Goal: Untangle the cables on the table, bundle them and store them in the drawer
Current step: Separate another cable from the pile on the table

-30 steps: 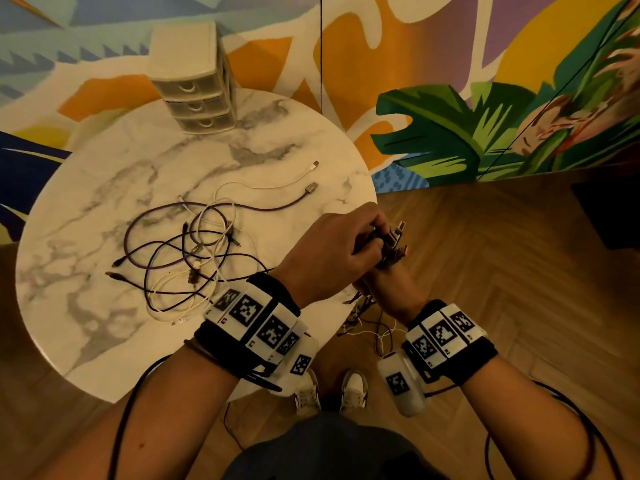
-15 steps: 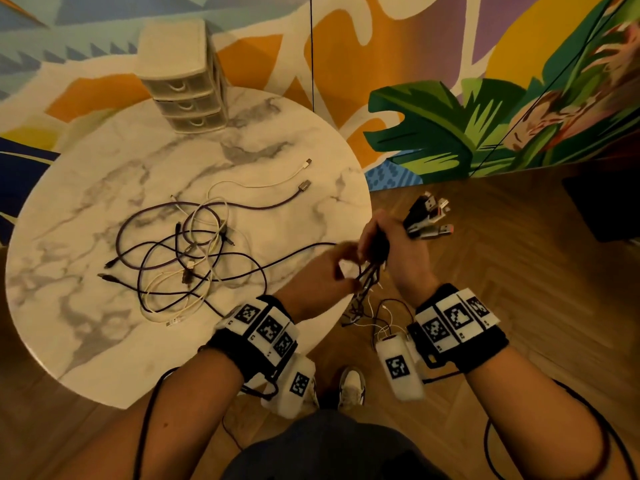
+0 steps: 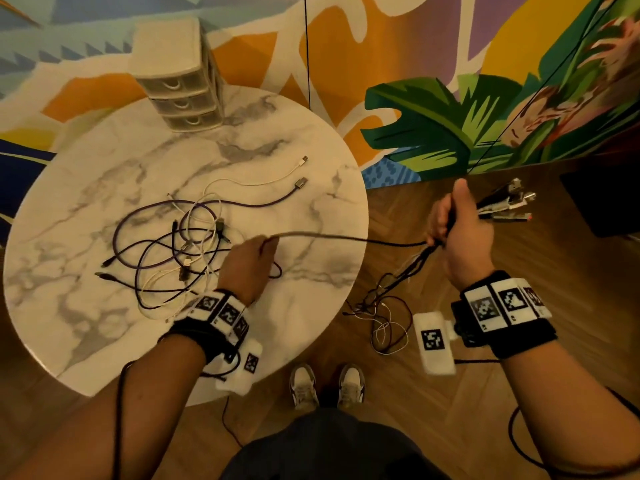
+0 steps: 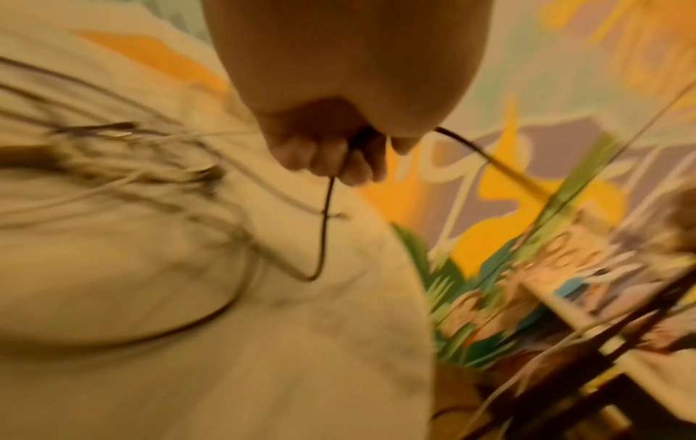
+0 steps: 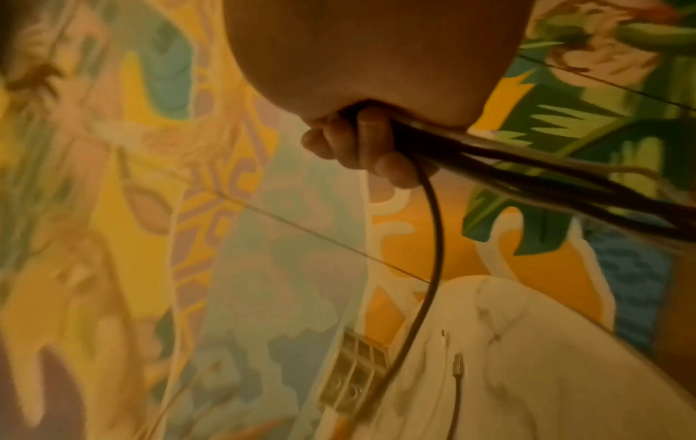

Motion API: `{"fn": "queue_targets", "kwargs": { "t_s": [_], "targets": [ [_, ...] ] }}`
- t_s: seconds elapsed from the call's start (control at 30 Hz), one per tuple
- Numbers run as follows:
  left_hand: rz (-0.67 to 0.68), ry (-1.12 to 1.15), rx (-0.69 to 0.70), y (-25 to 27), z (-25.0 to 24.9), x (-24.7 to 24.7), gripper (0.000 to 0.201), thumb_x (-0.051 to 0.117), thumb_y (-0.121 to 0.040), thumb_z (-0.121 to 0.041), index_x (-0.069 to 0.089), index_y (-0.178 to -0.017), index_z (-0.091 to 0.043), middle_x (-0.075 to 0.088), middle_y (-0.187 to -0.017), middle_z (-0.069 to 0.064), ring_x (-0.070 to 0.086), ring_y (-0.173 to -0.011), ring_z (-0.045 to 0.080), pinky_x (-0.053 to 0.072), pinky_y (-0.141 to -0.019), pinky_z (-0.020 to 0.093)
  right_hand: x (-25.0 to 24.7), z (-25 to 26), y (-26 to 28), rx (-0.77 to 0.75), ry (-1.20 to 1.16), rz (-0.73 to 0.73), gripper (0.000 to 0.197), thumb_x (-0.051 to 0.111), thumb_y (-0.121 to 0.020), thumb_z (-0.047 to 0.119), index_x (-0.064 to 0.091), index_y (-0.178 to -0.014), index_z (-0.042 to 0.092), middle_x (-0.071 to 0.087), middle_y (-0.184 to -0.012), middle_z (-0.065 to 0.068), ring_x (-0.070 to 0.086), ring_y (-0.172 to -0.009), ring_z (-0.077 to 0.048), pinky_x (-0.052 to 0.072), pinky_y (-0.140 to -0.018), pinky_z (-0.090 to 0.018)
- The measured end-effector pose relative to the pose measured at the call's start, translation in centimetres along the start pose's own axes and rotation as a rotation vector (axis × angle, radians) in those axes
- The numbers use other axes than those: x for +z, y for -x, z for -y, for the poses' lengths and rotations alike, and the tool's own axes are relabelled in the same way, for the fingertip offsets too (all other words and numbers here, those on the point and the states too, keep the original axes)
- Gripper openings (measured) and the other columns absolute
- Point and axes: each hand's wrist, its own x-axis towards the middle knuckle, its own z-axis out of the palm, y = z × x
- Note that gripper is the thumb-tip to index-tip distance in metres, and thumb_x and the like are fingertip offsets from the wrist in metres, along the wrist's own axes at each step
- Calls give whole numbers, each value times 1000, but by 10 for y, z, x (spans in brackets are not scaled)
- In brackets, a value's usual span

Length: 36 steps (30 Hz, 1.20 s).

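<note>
Since half a second ago the hands have drawn apart, pulling a dark cable (image 3: 349, 238) taut between them. Left hand (image 3: 247, 268) pinches that cable over the counter (image 3: 311, 140), the tangled cables (image 3: 166, 251) just to its left. Right hand (image 3: 462, 233), off the counter's edge, clenches a bundle of cables (image 3: 504, 204), plugs jutting past its thumb, loose ends dangling below.

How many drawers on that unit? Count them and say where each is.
3, stacked in the unit at the table's far edge: top drawer, middle drawer, bottom drawer. All shut; none seem hidden.
</note>
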Motion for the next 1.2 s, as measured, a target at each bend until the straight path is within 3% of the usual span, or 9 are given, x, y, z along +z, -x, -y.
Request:
{"fn": "queue_targets", "kwargs": {
  "t_s": [0.17, 0.37, 0.43, 0.57, 0.7, 0.8, 0.97, 1.1, 1.2],
  "targets": [
    [-150, -398, 222, 16, -118, -17, 32, 32, -98, -41, 54, -94, -17, 63, -89, 9, 60, -81, 34, 33, -60, 32, 37, -2, 30, -113, 567, 467, 39, 37, -101, 29, 48, -64, 24, 53, -59, -1, 39, -43, -3, 32, -43, -11],
    [-44, -418, 475, 47, -129, 5, 26, 36, -97, -27, 53, -114, -17, 63, -98, 2, 61, -80, 24, 30, -58, 31, 40, -16, 30, 142, 208, 351, 37, 43, -99, 27, 53, -66, 14, 28, -53, -4, 24, -40, -10, 20, -43, -24],
    [70, -331, 426, 44, -108, 19, 22, 36, -98, -28, 52, -106, -16, 59, -98, 4, 59, -82, 26, 34, -59, 33, 34, -21, 28, 133, 231, 339, 41, 39, -101, 27, 71, -76, 18, 29, -49, -2, 23, -39, -9, 19, -41, -23],
    [222, -169, 121, 29, -20, 38, 27, 38, -100, -24, 56, -109, -7, 57, -108, 13, 56, -99, 33, 40, -81, 37, 21, -26, 15, 124, 93, 129, 45, 37, -101, 35, 73, -99, 7, 28, -44, 5, 20, -38, -9, 16, -41, -25],
    [-60, -89, -184, 4, 46, 3, 33, 38, -99, -25, 59, -99, 0, 62, -102, 24, 58, -97, 39, 42, -78, 40, 12, -29, 11, 114, -21, 38, 48, 32, -102, 37, 69, -106, 7, 31, -41, 5, 23, -37, -10, 19, -41, -25],
    [-250, -133, -131, -8, 24, -22, 36, 35, -100, -28, 58, -96, -2, 62, -101, 23, 58, -93, 40, 43, -75, 42, 22, -37, 18, 151, -23, 106, 53, 32, -100, 46, 71, -103, 10, 32, -44, 4, 24, -39, -11, 19, -42, -25],
    [-31, -415, 117, 24, -22, 2, 30, 35, -100, -30, 56, -101, -10, 56, -101, 10, 60, -88, 33, 44, -69, 38, 64, -55, 51, 329, 143, 426, 52, 33, -100, 41, 69, -95, 4, 30, -44, -3, 23, -33, -8, 18, -37, -22],
    [26, -399, 241, 51, -32, 29, 23, 37, -99, -21, 53, -113, -14, 55, -104, 4, 59, -77, 27, 40, -57, 35, 91, -74, 61, 494, 265, 487, 48, 43, -98, 42, 54, -58, 16, 34, -43, -3, 26, -33, -12, 19, -42, -28],
    [116, -232, 161, 53, -7, 48, 23, 39, -98, -21, 56, -109, -11, 57, -105, 8, 59, -84, 29, 44, -66, 36, 97, -82, 58, 447, 247, 492, 40, 43, -98, 30, 66, -74, 9, 33, -46, -6, 27, -35, -13, 22, -41, -27]
  ]
}}
